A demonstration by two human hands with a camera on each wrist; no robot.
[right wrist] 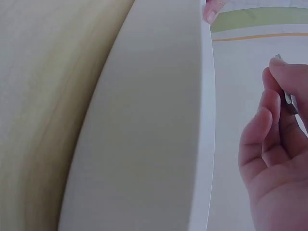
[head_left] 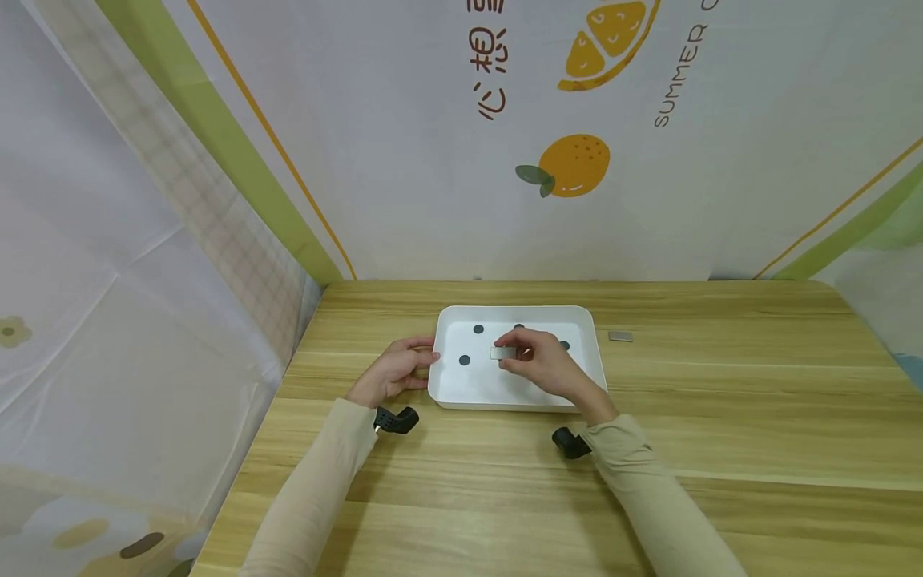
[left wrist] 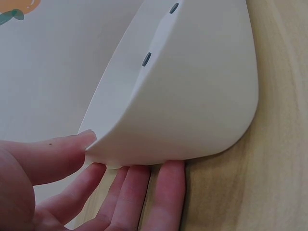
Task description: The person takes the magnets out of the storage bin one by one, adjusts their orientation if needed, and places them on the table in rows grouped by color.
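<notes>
A shallow white tray with rounded corners lies on the wooden table, with several dark round discs on its floor. My left hand holds the tray's left end: the thumb is at the rim and the fingers lie against the outer wall. Over the middle of the tray, my right hand pinches a small flat silvery rectangular piece between thumb and fingers. In the right wrist view most of that piece is hidden by the fingers.
A similar small grey rectangular piece lies on the table just right of the tray. Behind the table hangs a white cloth printed with oranges. Black wrist devices sit by both sleeves.
</notes>
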